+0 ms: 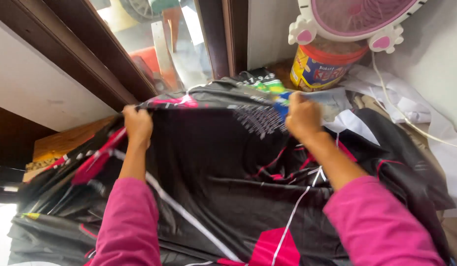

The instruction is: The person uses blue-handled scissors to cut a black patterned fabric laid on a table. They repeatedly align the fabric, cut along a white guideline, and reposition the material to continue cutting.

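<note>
Your left hand (138,124) is gripping the far edge of a black garment (208,167), fingers curled over the cloth, while your right hand (302,117) is closing on the same edge further along, so both are pinching fabric and holding it taut between them. You are wearing magenta sleeves (130,221) pushed back from the wrists. The garment is lying spread over a heap of similar pieces, its smooth, slightly shiny cloth falling in soft folds, crossed by thin white piping and pink panels, with white lettering near your right hand. Just beyond that hand, a round tin (319,66) is standing against the wall, wrapped in a yellow, blue and red label under an orange lid, and a pink-and-white fan (354,19) with paw-shaped feet is sitting on top of it. White crumpled cloth (396,93) is lying to the right, with a pale cord (410,120) trailing across it.
</note>
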